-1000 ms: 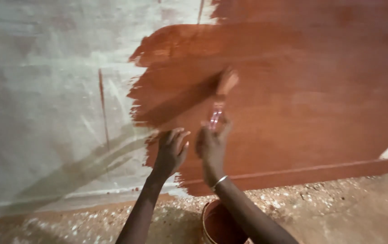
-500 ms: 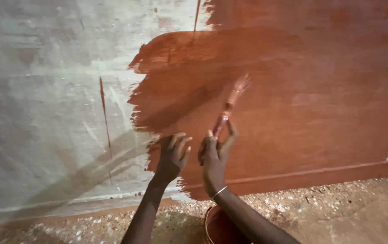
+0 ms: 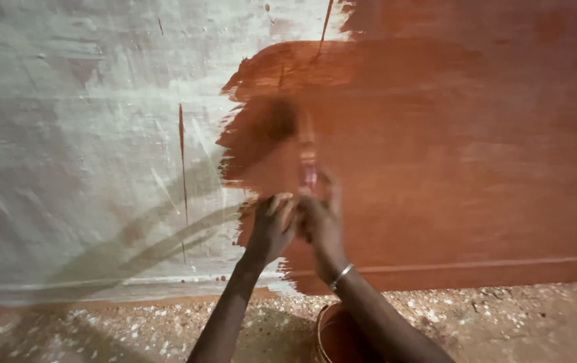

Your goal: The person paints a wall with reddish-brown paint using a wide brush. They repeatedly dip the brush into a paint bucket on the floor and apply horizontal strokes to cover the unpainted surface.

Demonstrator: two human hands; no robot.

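Note:
My right hand [image 3: 321,218] grips the handle of a paintbrush [image 3: 306,151] that stands upright against the wall, blurred by motion. Its bristles lie on the reddish-brown painted area [image 3: 450,148] close to the ragged edge where the paint meets the bare grey-white wall [image 3: 87,134]. A metal bangle sits on my right wrist. My left hand [image 3: 272,225] rests with its palm flat on the wall just left of the right hand, fingers slightly spread, touching the lower paint edge.
A reddish paint bucket [image 3: 332,333] stands on the floor under my right forearm. The floor [image 3: 504,316] is gritty with pale specks and paint drips. A thin red drip line [image 3: 182,168] runs down the unpainted wall.
The brush has swung from tilting right to upright and shifted left toward the paint edge. My hands have come closer together. The view has moved slightly right.

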